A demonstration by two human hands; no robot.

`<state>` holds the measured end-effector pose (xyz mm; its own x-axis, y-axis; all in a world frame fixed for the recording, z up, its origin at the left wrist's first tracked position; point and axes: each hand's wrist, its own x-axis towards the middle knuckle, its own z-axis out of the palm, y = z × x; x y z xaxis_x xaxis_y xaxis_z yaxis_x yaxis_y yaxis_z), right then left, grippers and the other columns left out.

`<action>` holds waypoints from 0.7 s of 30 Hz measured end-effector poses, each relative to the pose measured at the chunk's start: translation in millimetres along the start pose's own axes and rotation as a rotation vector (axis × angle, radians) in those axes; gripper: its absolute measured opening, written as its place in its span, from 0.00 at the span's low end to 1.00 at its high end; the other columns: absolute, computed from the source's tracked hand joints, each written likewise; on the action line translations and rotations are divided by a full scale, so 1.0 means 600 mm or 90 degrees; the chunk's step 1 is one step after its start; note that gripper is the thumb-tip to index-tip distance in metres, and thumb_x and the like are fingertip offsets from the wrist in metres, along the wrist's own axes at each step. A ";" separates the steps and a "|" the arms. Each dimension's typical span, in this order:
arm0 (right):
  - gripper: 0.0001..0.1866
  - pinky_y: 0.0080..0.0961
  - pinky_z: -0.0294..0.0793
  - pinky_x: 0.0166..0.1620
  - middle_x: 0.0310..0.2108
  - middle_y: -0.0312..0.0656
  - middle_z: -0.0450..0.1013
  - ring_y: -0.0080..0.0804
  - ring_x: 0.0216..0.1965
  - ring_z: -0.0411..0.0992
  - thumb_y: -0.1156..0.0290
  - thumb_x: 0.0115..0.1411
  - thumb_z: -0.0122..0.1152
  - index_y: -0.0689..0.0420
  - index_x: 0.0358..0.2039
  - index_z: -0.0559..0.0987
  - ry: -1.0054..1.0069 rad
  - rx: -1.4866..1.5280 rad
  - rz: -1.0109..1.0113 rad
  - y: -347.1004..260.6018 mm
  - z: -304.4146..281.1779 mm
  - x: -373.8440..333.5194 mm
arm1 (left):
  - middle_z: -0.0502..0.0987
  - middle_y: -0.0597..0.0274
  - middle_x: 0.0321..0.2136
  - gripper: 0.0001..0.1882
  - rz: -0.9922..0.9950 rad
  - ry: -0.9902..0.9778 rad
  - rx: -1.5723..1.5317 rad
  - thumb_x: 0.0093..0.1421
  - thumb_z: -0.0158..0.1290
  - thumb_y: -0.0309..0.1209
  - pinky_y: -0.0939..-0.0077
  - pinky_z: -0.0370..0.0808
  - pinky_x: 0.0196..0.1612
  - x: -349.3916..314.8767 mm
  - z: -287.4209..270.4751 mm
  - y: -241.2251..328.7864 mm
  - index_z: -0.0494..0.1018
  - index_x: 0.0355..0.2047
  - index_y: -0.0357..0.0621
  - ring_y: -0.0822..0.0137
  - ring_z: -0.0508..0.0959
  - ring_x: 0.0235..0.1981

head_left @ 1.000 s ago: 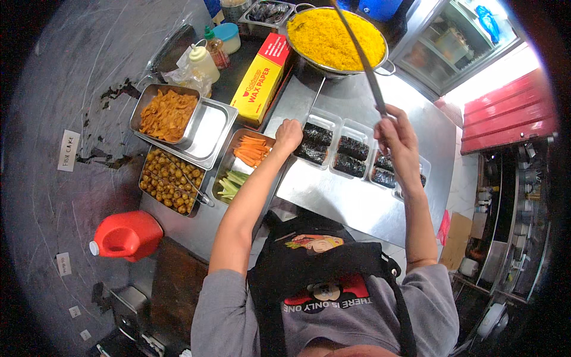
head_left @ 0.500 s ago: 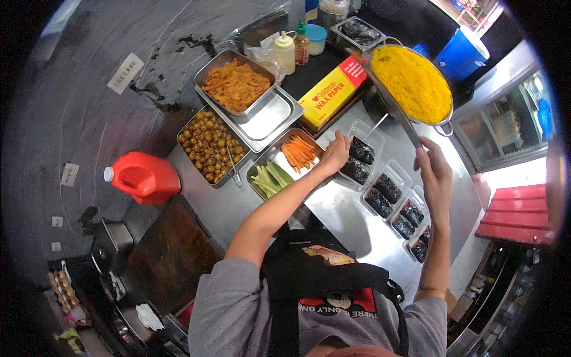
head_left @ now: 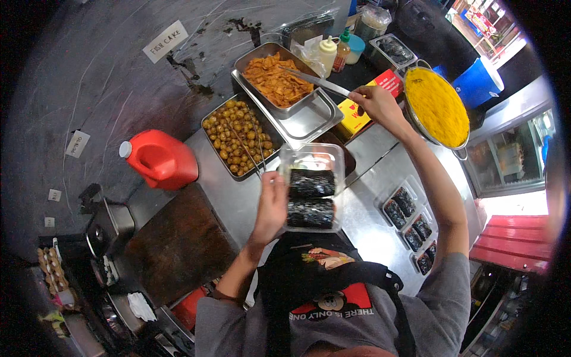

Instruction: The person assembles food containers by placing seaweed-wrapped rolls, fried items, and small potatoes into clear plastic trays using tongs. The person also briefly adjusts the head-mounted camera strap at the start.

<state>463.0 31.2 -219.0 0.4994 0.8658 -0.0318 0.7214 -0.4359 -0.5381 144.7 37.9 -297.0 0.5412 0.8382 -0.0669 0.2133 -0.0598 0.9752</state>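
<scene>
A clear plastic container [head_left: 342, 156] with two black seaweed-wrapped rolls [head_left: 311, 197] is raised in front of me. My left hand [head_left: 271, 205] grips its left side. Farther off, my right hand [head_left: 375, 104] is closed around the end of long metal tongs [head_left: 330, 85]. Their tips reach into orange-brown fish cake strips [head_left: 276, 74] in a steel tray at the back. Beneath that tray lies a metal lid [head_left: 315, 119]. Just beyond the container is a pan of small brown potatoes [head_left: 235, 140], with another pair of tongs resting in it.
On the steel counter to the right stand several more containers of rolls [head_left: 412, 229]. A metal basin of yellow rice [head_left: 437, 107] is at the far right, beside a blue bucket [head_left: 479, 83]. A red jug [head_left: 160, 160] and a dark cutting board [head_left: 178, 244] lie to the left.
My left hand has lifted the container from the counter and brought it left and closer. My right hand has carried the tongs leftward from beside the yellow rice to the fish cake tray.
</scene>
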 end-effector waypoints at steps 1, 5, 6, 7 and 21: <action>0.18 0.30 0.74 0.32 0.21 0.42 0.78 0.34 0.23 0.77 0.56 0.61 0.54 0.59 0.37 0.82 -0.052 -0.003 0.009 -0.020 -0.003 0.012 | 0.68 0.64 0.27 0.13 -0.012 0.030 -0.017 0.72 0.35 0.38 0.77 0.67 0.30 -0.004 -0.028 -0.005 0.60 0.44 0.41 0.76 0.65 0.26; 0.18 0.33 0.75 0.33 0.23 0.46 0.78 0.38 0.25 0.77 0.57 0.60 0.55 0.60 0.36 0.81 -0.073 0.016 0.047 -0.047 0.009 0.057 | 0.66 0.70 0.25 0.12 -0.039 0.173 -0.090 0.71 0.36 0.38 0.82 0.62 0.26 -0.001 -0.097 -0.035 0.60 0.44 0.42 0.80 0.62 0.23; 0.18 0.35 0.75 0.34 0.24 0.48 0.78 0.40 0.26 0.77 0.57 0.60 0.55 0.60 0.36 0.81 -0.051 -0.017 0.009 -0.055 0.011 0.067 | 0.65 0.70 0.25 0.12 -0.061 0.189 -0.114 0.71 0.37 0.39 0.82 0.61 0.25 0.000 -0.111 -0.038 0.60 0.45 0.43 0.80 0.61 0.23; 0.18 0.37 0.75 0.35 0.25 0.49 0.78 0.42 0.27 0.78 0.57 0.60 0.55 0.61 0.36 0.81 -0.029 -0.050 -0.027 -0.063 0.011 0.075 | 0.64 0.71 0.24 0.13 -0.084 0.203 -0.137 0.71 0.37 0.39 0.83 0.60 0.24 0.002 -0.124 -0.040 0.60 0.45 0.43 0.81 0.60 0.23; 0.13 0.42 0.74 0.28 0.26 0.47 0.77 0.47 0.27 0.77 0.56 0.61 0.51 0.46 0.36 0.80 0.099 -0.455 -0.233 -0.144 0.061 0.155 | 0.65 0.69 0.28 0.13 -0.057 0.266 -0.156 0.71 0.39 0.39 0.83 0.64 0.34 0.017 -0.178 -0.059 0.61 0.45 0.41 0.78 0.64 0.30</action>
<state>429.7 158.5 -206.5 0.1962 0.9626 0.1869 0.9570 -0.2295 0.1772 55.9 106.4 -309.5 0.1459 0.9830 -0.1111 0.0192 0.1095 0.9938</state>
